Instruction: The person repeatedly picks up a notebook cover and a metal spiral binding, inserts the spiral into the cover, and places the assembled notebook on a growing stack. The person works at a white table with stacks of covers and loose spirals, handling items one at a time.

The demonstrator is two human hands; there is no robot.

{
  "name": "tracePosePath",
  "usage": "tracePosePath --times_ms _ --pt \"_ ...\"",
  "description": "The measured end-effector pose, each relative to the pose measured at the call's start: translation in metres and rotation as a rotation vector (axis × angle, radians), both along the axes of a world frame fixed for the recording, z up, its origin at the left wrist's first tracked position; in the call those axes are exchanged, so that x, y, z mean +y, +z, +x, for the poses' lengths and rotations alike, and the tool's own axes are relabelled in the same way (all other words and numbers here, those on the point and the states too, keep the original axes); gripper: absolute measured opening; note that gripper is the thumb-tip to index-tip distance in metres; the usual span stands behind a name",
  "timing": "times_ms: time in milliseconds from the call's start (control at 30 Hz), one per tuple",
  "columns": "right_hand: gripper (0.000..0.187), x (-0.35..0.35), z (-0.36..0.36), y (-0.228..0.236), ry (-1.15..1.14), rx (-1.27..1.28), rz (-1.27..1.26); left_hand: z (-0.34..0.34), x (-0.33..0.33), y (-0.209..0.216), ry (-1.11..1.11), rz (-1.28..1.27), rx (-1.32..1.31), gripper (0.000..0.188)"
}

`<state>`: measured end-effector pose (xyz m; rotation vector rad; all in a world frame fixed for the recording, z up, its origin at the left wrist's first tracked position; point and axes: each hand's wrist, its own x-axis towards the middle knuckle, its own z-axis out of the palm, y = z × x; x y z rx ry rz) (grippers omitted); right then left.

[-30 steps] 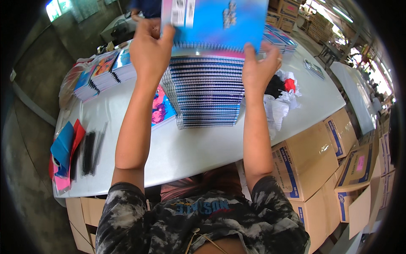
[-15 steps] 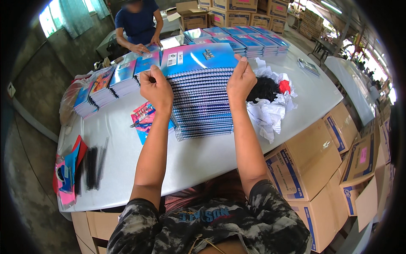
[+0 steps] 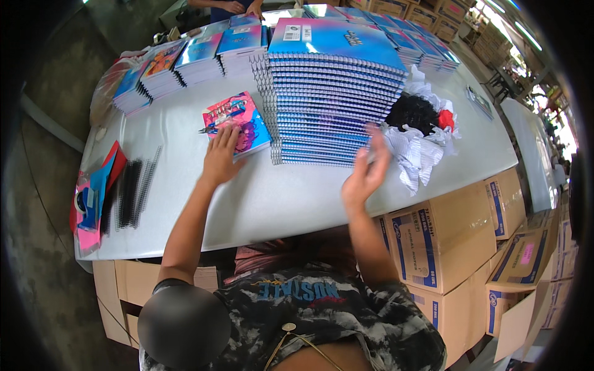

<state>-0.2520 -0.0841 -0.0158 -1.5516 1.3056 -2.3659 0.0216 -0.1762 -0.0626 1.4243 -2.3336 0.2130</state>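
A tall stack of blue-and-pink spiral notebooks (image 3: pixel 337 99) stands before me, its coil edges facing me. My left hand (image 3: pixel 221 156) is open, its fingertips at the lower edge of a pink and blue notebook (image 3: pixel 250 137) lying flat left of the stack. On that notebook rests a small blue-handled tool (image 3: pixel 224 121) that looks like pliers. My right hand (image 3: pixel 367 174), slightly blurred, is open and holds nothing, its fingers by the stack's lower right side. Whether it touches the stack I cannot tell.
More notebook piles (image 3: pixel 198 59) line the table's far left, others (image 3: pixel 402 40) the far right. Crumpled paper (image 3: pixel 411 151) with a black tangle (image 3: pixel 413 114) lies right of the stack. Black coils (image 3: pixel 131 191) lie at left. Cartons (image 3: pixel 451 241) stand at right. A co-worker's hands (image 3: pixel 238 9) show beyond.
Both hands have let go of the top notebook on the stack. The left came down to the pink and blue notebook, the right down along the stack's right side. The view shifted downward.
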Motion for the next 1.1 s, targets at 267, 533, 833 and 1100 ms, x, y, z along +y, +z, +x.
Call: tracePosePath --times_ms 267,533,833,1100 --pt "0.029 0.022 0.093 -0.054 1.012 -0.378 0.715 0.033 -0.011 0.018 -0.058 0.248 0.233 0.028" --pt "0.04 0.021 0.088 -0.051 1.202 -0.395 0.871 0.032 -0.016 0.092 -0.28 0.014 0.336 0.02" --pt "0.051 0.037 0.123 -0.052 1.125 -0.855 0.619 0.014 0.108 0.058 -0.37 0.045 0.064 0.026" --pt "0.02 0.018 0.061 -0.04 0.984 0.136 0.653 0.029 0.1 0.044 0.05 0.117 0.952 0.056"
